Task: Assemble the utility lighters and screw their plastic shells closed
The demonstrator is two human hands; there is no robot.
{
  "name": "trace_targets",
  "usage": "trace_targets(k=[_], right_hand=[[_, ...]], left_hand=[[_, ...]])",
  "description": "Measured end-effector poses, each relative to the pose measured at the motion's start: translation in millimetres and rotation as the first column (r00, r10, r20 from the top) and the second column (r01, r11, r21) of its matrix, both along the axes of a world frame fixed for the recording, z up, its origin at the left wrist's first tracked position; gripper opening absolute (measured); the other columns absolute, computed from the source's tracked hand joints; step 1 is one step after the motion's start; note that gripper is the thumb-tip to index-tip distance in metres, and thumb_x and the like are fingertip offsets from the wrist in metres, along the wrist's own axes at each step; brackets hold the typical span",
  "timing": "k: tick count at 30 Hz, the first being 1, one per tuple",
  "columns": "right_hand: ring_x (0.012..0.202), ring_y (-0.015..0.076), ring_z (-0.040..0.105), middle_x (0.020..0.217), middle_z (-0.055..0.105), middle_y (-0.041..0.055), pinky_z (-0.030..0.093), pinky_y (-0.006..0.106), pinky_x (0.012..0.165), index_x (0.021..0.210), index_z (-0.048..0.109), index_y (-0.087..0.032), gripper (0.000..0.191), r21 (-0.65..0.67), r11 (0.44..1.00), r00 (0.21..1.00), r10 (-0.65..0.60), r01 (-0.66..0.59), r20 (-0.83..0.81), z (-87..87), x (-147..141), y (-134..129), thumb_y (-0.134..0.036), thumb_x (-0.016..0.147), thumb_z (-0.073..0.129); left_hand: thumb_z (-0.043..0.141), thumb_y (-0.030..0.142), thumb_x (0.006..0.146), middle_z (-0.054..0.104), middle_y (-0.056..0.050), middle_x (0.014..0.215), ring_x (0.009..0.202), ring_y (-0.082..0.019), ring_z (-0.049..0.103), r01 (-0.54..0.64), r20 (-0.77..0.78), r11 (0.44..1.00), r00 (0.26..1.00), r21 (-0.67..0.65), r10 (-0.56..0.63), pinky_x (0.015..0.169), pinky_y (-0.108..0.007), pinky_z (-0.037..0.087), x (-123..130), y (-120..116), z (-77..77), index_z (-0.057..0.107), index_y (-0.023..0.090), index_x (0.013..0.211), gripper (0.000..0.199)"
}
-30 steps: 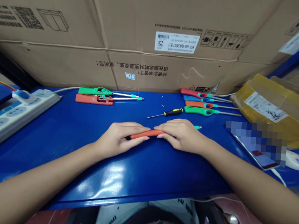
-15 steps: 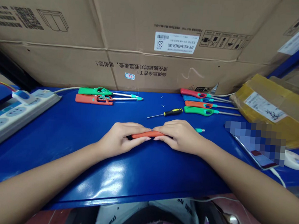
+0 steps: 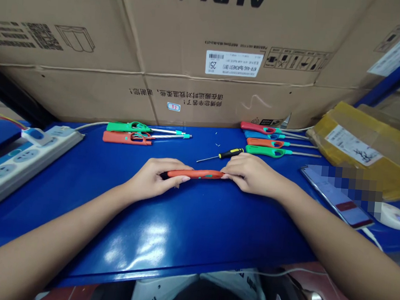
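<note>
An orange-red long-reach lighter (image 3: 201, 174) is held level above the table, between my two hands. My left hand (image 3: 152, 177) wraps round its left end, thumb along the near side. At the other end, my right hand (image 3: 248, 172) pinches it between thumb and fingers; the lighter's metal tube cannot be seen there. Small teal parts show on the lighter's side. Just beyond my right hand lies a black and yellow screwdriver (image 3: 230, 153), its shaft pointing left.
A green lighter (image 3: 127, 127) and an orange lighter (image 3: 126, 137) lie at back left. Several more lighters, including a green one (image 3: 264, 151), lie at back right. A power strip (image 3: 22, 163) sits left; a phone (image 3: 335, 193), white mouse (image 3: 395, 216) and yellow package (image 3: 362, 149) are right.
My hands have drawn apart along the lighter, exposing more of its body. The right hand has moved right and slightly up to its end; the left has shifted slightly left.
</note>
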State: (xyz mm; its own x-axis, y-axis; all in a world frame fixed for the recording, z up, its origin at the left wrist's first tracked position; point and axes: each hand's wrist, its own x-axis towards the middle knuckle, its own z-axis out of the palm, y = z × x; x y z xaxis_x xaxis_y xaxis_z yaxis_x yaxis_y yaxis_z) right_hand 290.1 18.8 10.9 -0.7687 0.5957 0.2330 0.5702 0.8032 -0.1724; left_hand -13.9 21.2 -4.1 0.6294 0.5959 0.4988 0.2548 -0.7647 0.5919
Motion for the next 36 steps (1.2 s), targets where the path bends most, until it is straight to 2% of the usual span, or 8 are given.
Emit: trace_targets(k=[7, 10, 16, 22, 25, 28, 31, 36], right_hand=[[0.095, 0.0253, 0.070, 0.104, 0.077, 0.0099, 0.051, 0.038, 0.085, 0.111, 0.074, -0.016, 0.025, -0.040, 0.999, 0.999, -0.028, 0.029, 0.035, 3.1, -2, -4, -0.034, 0.097, 0.065], [0.094, 0.0245, 0.070, 0.103, 0.078, 0.0097, 0.050, 0.037, 0.085, 0.112, 0.074, -0.016, 0.026, 0.027, 1.000, 0.998, 0.009, -0.011, 0.064, -2.7, -4, -5, -0.033, 0.101, 0.059], [0.086, 0.0232, 0.069, 0.091, 0.078, 0.0078, 0.048, 0.036, 0.078, 0.103, 0.076, -0.014, 0.030, 0.151, 0.988, 0.998, 0.019, -0.029, 0.066, -4.2, -5, -6, -0.032, 0.104, 0.052], [0.097, 0.0258, 0.071, 0.111, 0.078, 0.0104, 0.050, 0.036, 0.084, 0.120, 0.073, -0.015, 0.035, 0.096, 0.994, 0.997, -0.053, 0.048, 0.051, -2.8, -9, -11, -0.039, 0.103, 0.054], [0.097, 0.0246, 0.071, 0.109, 0.078, 0.0096, 0.049, 0.034, 0.083, 0.119, 0.074, -0.017, 0.038, 0.058, 0.998, 0.999, -0.039, 0.039, 0.008, -4.5, -13, -11, -0.041, 0.106, 0.048], [0.086, 0.0212, 0.070, 0.095, 0.077, 0.0075, 0.046, 0.032, 0.078, 0.102, 0.076, -0.017, 0.037, -0.006, 0.998, 0.998, -0.061, 0.061, -0.030, -3.9, -13, -10, -0.037, 0.107, 0.045], [0.078, 0.0205, 0.067, 0.086, 0.074, 0.0080, 0.041, 0.031, 0.070, 0.088, 0.072, -0.016, 0.040, -0.053, 0.990, 0.991, -0.132, 0.131, -0.012, -3.0, -11, -9, -0.034, 0.107, 0.042], [0.084, 0.0188, 0.067, 0.103, 0.076, 0.0052, 0.040, 0.028, 0.072, 0.116, 0.067, -0.021, 0.028, -0.261, 0.948, 0.972, -0.213, 0.182, -0.098, -4.9, -19, -16, -0.040, 0.103, 0.051]], left_hand=[[0.074, 0.026, 0.091, 0.081, -0.009, 0.105, 0.093, -0.020, 0.078, -0.029, -0.013, 0.999, 0.999, 0.021, 0.029, 0.089, -0.025, 0.061, -2, 3, -6.1, 0.079, 0.016, 0.111, 0.023], [0.073, 0.026, 0.091, 0.080, -0.008, 0.110, 0.098, -0.021, 0.078, 0.010, -0.018, 1.000, 1.000, -0.013, -0.010, 0.093, -0.026, 0.060, -2, 3, -7.4, 0.079, 0.018, 0.113, 0.024], [0.073, 0.027, 0.092, 0.080, -0.009, 0.112, 0.101, -0.021, 0.077, -0.023, -0.001, 0.998, 1.000, -0.051, 0.023, 0.094, -0.026, 0.060, -2, 4, -9.5, 0.078, 0.017, 0.115, 0.026], [0.071, 0.033, 0.093, 0.080, -0.008, 0.110, 0.098, -0.021, 0.077, -0.062, -0.048, 0.996, 0.997, -0.061, 0.059, 0.092, -0.028, 0.060, -1, 5, -10.9, 0.077, 0.019, 0.119, 0.029], [0.074, 0.036, 0.091, 0.079, -0.008, 0.116, 0.105, -0.022, 0.076, -0.103, -0.047, 0.992, 0.994, -0.076, 0.100, 0.097, -0.030, 0.058, -2, 5, -11.5, 0.076, 0.019, 0.121, 0.034], [0.073, 0.041, 0.091, 0.079, -0.011, 0.113, 0.096, -0.022, 0.077, -0.129, 0.007, 0.975, 0.991, -0.179, 0.132, 0.090, -0.030, 0.061, -1, 4, -8.0, 0.076, 0.016, 0.120, 0.038], [0.063, 0.043, 0.097, 0.081, -0.009, 0.086, 0.072, -0.018, 0.076, -0.074, 0.041, 0.929, 0.995, -0.362, 0.095, 0.072, -0.026, 0.063, 3, -2, -1.8, 0.077, 0.011, 0.113, 0.038], [0.064, 0.047, 0.095, 0.079, -0.008, 0.075, 0.066, -0.016, 0.075, -0.091, 0.077, 0.827, 0.984, -0.554, 0.160, 0.066, -0.023, 0.061, 14, -16, 2.3, 0.076, 0.009, 0.104, 0.040]])
